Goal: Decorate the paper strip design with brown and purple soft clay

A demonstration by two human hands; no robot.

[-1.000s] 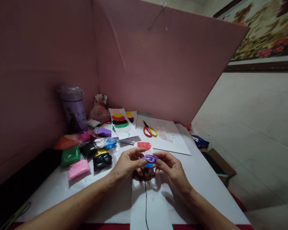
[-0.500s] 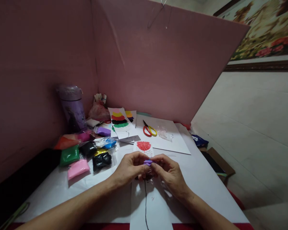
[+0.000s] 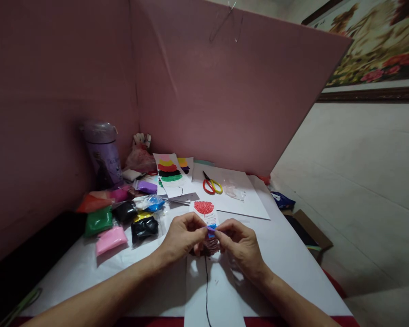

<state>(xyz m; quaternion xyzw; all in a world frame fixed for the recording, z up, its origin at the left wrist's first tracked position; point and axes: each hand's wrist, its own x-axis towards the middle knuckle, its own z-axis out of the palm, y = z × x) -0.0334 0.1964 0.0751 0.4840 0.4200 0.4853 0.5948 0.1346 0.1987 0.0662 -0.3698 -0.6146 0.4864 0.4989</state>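
Note:
Between my two hands is a small piece of purple modelling clay (image 3: 211,230), stretched thin and pinched at both ends. My left hand (image 3: 184,234) grips its left end between thumb and fingers. On the other end, my right hand (image 3: 240,243) pinches with thumb and forefinger. Just beneath lies a white paper strip (image 3: 214,290) bearing a red textured patch (image 3: 204,208), a white band, a blue band (image 3: 211,225) and a brownish one (image 3: 211,246). A thin black line runs down the strip's lower part. My fingers hide some of the bands.
Bags of coloured clay (image 3: 111,240) lie at the left, near a purple tumbler (image 3: 104,156). Behind are a colour-banded paper card (image 3: 170,175) and scissors (image 3: 211,185) with red and yellow handles on a white board (image 3: 248,204). Pink panels (image 3: 225,100) stand behind and left.
The purple clay looks thinner and more drawn out between my fingers. My hands sit slightly differently, and the blue and brownish bands beneath show more.

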